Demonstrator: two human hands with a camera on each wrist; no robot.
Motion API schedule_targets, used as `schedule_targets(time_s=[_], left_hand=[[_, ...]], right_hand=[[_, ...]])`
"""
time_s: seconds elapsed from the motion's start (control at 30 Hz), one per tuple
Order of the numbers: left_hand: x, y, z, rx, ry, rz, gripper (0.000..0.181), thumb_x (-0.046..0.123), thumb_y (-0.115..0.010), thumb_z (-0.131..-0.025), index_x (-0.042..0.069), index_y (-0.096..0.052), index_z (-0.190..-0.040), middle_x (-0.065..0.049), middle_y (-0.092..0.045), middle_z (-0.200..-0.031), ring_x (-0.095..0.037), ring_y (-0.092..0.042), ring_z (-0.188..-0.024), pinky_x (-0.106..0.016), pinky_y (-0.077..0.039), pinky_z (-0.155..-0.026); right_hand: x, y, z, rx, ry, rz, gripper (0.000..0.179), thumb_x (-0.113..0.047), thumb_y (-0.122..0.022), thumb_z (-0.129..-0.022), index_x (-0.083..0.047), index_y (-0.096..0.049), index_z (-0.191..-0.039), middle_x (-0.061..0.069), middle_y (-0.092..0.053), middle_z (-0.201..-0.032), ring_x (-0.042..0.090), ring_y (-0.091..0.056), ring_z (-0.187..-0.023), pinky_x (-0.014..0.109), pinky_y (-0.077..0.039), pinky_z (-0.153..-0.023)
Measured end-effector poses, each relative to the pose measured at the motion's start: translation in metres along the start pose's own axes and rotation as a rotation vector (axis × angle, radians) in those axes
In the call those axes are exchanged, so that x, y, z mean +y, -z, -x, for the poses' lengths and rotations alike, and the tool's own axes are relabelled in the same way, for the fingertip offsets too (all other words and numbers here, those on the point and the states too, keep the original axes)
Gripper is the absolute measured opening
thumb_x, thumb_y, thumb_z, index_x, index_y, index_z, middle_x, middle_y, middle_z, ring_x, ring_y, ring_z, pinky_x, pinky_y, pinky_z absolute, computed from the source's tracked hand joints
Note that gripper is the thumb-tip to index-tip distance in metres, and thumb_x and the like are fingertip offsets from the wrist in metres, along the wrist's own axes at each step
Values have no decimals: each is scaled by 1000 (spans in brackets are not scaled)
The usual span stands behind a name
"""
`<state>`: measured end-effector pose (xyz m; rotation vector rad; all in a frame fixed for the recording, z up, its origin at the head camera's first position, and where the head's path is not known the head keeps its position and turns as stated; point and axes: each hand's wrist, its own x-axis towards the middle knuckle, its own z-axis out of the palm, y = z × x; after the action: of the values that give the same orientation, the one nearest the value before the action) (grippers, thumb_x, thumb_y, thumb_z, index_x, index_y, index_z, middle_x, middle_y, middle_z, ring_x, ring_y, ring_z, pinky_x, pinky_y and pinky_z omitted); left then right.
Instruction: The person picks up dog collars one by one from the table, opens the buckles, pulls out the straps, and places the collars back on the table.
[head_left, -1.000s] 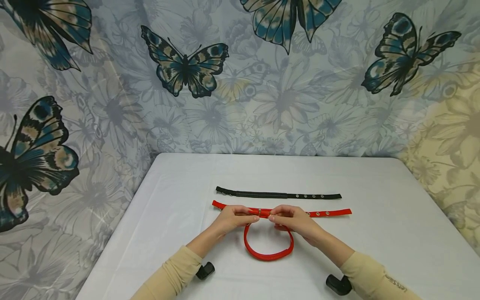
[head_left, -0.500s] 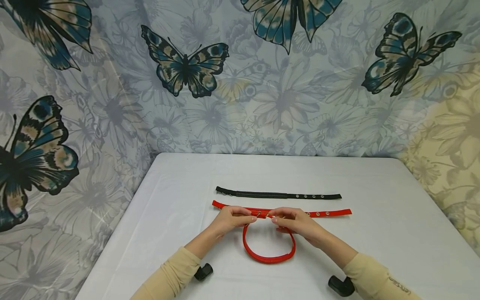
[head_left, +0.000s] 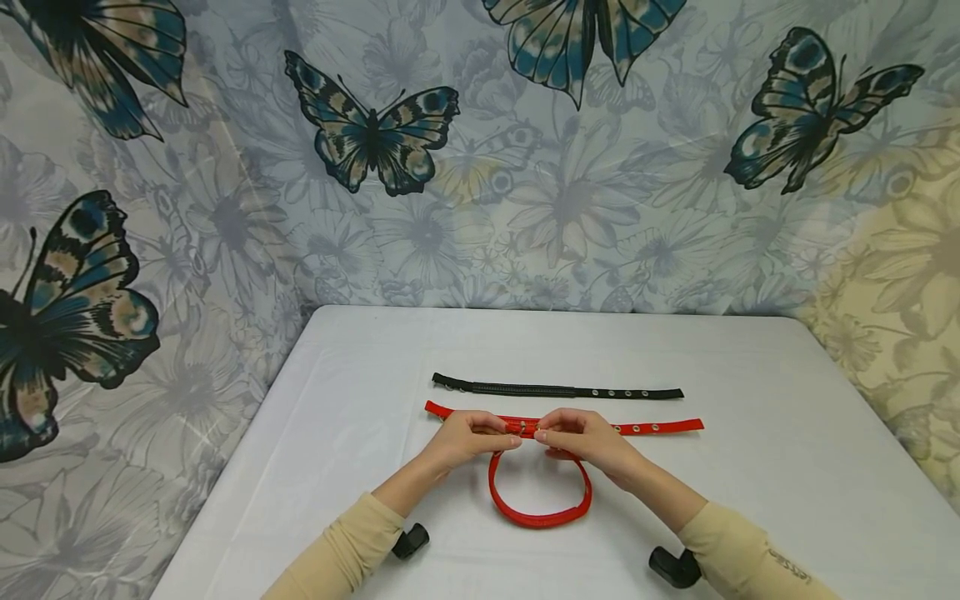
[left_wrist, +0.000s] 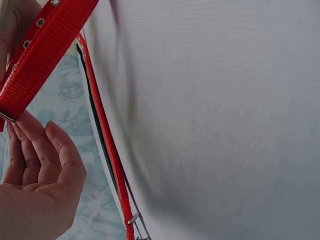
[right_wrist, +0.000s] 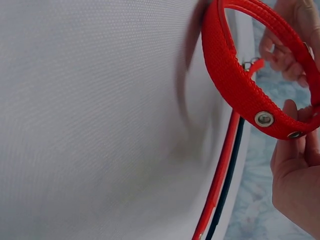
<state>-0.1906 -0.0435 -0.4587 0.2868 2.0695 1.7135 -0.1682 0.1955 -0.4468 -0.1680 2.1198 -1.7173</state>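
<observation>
A red pet collar (head_left: 536, 522) with metal eyelets is bent into a loop, its ends up between both hands. My left hand (head_left: 467, 435) pinches the end by the metal buckle, which shows by the fingertips in the left wrist view. My right hand (head_left: 588, 437) pinches the other end close by. In the right wrist view the collar (right_wrist: 222, 75) hangs as a rounded loop, eyelets near the fingers. Behind the hands a second red collar (head_left: 667, 427) lies flat, partly hidden by them. Whether the strap is through the buckle I cannot tell.
Farther back, a black collar (head_left: 525, 389) lies stretched out, parallel to the flat red one. All rest on a white-covered table (head_left: 360, 358), with a butterfly-patterned backdrop (head_left: 480, 250) at its far edge. Black wrist devices (head_left: 410, 541) show below both forearms.
Half a second ago the hands drew slightly apart; now their fingertips are closer together again. The loop is a little wider than a second ago. The two flat collars have not moved.
</observation>
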Motion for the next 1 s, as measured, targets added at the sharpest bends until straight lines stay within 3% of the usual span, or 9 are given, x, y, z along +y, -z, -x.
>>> schedule_targets(time_s=[0.13,0.47,0.77,1.0], left_hand=[[-1,1,0,-8,-1,5,25,25,-81,-80,8,-74,-98,-1,-73,-85,-14,-66,-81,-37,-50,-79],[-6,5,1,-32,-4,17,24,30,-81,-81,12,-76,-96,-2,-73,-88,-16,-66,-82,-39,-51,-82],[-6,6,3,-16,4,36,25,27,-79,-83,8,-75,-98,0,-72,-87,-15,-62,-82,-40,-51,-81],[-2,5,6,-15,7,28,25,28,-79,-83,9,-75,-99,0,-72,-88,-15,-63,-84,-40,-50,-82]], right_hand=[[-1,0,2,-4,3,-4,35,-27,-71,-90,0,-65,-112,26,-63,-110,23,-62,-93,36,-55,-85],[1,5,6,-34,1,-5,38,-27,-69,-92,-1,-65,-121,21,-62,-119,39,-57,-108,38,-54,-87],[1,10,9,-89,10,-21,39,-26,-64,-96,-2,-62,-127,20,-56,-129,38,-50,-116,37,-53,-91],[-1,9,10,-61,11,-14,37,-27,-65,-95,-3,-64,-124,20,-58,-126,36,-53,-112,38,-53,-89]])
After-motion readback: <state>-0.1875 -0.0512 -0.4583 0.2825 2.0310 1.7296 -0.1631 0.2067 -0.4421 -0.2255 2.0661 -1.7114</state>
